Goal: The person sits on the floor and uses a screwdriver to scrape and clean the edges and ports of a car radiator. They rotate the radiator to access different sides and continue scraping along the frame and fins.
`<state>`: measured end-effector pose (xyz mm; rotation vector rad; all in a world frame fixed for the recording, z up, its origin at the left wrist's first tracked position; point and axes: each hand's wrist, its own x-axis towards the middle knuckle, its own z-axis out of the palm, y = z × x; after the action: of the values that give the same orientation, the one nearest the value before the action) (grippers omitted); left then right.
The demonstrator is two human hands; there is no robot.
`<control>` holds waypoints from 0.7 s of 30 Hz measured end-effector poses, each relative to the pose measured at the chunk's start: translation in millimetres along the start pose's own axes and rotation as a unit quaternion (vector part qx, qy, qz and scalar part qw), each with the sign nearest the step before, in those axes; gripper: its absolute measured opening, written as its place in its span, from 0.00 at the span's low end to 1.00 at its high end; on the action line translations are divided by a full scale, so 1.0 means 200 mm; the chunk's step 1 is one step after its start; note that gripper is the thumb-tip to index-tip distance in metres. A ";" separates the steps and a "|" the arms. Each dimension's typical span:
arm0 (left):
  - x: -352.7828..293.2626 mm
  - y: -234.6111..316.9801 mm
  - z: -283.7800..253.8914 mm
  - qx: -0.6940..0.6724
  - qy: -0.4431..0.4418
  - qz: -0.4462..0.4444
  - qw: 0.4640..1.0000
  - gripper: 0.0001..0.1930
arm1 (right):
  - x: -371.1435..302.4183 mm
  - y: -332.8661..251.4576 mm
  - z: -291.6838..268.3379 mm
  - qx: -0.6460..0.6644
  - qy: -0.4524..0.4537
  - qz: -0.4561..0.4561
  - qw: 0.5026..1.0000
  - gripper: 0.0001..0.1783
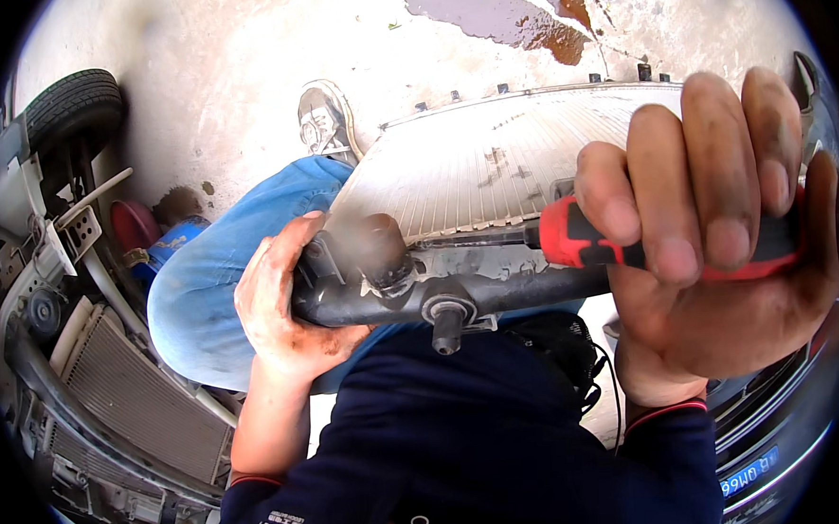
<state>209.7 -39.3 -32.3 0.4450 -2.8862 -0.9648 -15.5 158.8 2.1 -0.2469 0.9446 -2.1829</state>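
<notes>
Right hand [719, 189]'s wrapped round a red-and-black screwdriver [566, 239], shaft pointing left along the radiator [472, 169]'s black end tank [369, 303]. Left hand [279, 303]'s gripping the tank's left end. Radiator's at the lap, concrete floor [229, 63] beyond.

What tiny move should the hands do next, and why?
Perhaps the right hand could gently tilt the screwdriver, with the left hand steadying the black tube: the screwdriver's shaft lies near where tube and radiator meet, and the left hand grips the tube's end. The tip's exact spot is hard to tell.
</notes>
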 end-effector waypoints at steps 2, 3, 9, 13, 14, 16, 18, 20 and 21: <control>0.00 0.00 0.00 -0.002 -0.005 0.003 1.000 0.48 | 0.00 0.02 -0.01 0.006 0.006 -0.004 1.000 0.11; 0.00 -0.01 0.00 -0.004 -0.006 0.004 1.000 0.48 | 0.00 0.03 -0.02 0.007 0.008 -0.005 1.000 0.11; 0.01 -0.05 0.00 -0.020 0.003 0.037 0.999 0.49 | -0.01 0.06 0.01 -0.009 0.007 -0.023 1.000 0.10; 0.02 -0.04 0.00 -0.030 0.000 0.019 0.999 0.47 | -0.07 0.04 0.05 -0.045 0.013 -0.025 0.999 0.10; 0.05 -0.04 0.00 -0.035 0.006 0.029 0.999 0.45 | -0.10 0.02 0.07 -0.066 0.015 -0.029 0.997 0.10; 0.05 -0.02 -0.01 -0.040 0.008 0.027 0.999 0.43 | -0.15 0.02 0.12 -0.105 -0.003 -0.055 0.993 0.10; 0.08 0.00 -0.02 -0.039 -0.001 0.015 0.999 0.42 | -0.20 0.06 0.10 -0.089 -0.041 -0.125 0.987 0.10; 0.07 -0.01 0.00 -0.045 -0.006 0.014 0.999 0.42 | -0.20 0.11 0.05 -0.066 -0.108 -0.183 0.975 0.12; 0.03 -0.01 -0.01 -0.040 -0.028 -0.002 0.999 0.44 | -0.20 0.11 0.04 -0.061 -0.143 -0.199 0.968 0.14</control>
<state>205.1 -44.3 -32.3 0.4250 -2.8846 -1.1065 28.6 172.3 -3.8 -0.8519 0.9220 -2.3605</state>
